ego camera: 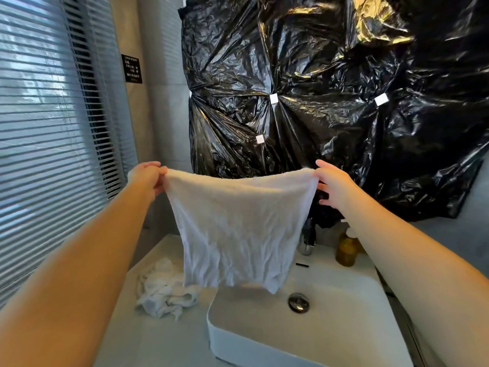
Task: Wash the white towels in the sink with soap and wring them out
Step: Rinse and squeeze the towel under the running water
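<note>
Towel in hand: one white towel (238, 229) is held up and spread flat in the air, directly above the sink (211, 321). Its lower edge hangs just over the basin's back half, and its surface is heavily creased.
Left hand: the left hand (148, 176) pinches the towel's upper left corner between thumb and fingers, up and to the left of the sink.
Right hand: the right hand (330, 186) pinches the upper right corner, thumb raised and the other fingers behind the cloth, above the sink's far edge.
Other towels: crumpled towels (164, 290) lie in a heap on the countertop (137, 340), just left of the sink.
Soap: an amber soap bottle (346, 250) stands behind the sink to the right, partly hidden by the right forearm.
Tap and drain: the tap (308, 238) rises behind the sink, half covered by the towel. The drain (298, 302) shows in the basin floor, and no pooled water is visible.
Surroundings: black plastic sheeting (317, 88) covers the wall behind the sink, and window blinds (39, 128) fill the wall to its left.
Step in hand: probably opening out one towel over the basin. Whether it is wet or dry cannot be told.
Next move: if unwashed, lower it into the sink, free one hand for the tap and soap, then twist it firmly with both hands.
</note>
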Demonstrator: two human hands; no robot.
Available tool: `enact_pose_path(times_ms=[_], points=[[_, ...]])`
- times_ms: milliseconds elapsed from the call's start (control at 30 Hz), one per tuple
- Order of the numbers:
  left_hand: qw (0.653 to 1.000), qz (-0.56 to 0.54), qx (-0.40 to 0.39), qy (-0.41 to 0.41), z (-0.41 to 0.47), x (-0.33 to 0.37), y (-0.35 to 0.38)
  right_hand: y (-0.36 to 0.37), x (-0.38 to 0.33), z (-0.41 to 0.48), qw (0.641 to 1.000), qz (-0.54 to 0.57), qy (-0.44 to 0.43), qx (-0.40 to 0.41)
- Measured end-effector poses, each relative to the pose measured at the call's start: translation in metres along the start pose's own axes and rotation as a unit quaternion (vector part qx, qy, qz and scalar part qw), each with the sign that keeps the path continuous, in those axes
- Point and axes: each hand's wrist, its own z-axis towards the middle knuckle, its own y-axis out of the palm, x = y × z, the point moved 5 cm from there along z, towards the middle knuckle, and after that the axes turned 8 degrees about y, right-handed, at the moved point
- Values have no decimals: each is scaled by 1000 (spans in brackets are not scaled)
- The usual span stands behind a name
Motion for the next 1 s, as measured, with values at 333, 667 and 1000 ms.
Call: enact_pose_path(times_ms=[333,667,1000], points=[[986,-32,89,139,29,39,-30,29,-30,5,985,-2,-166,37],[989,-34,102,104,125,8,-76,128,-24,40,982,9,-186,40],[996,27,66,53,228,-55,-93,202,32,102,987,-9,-137,82]])
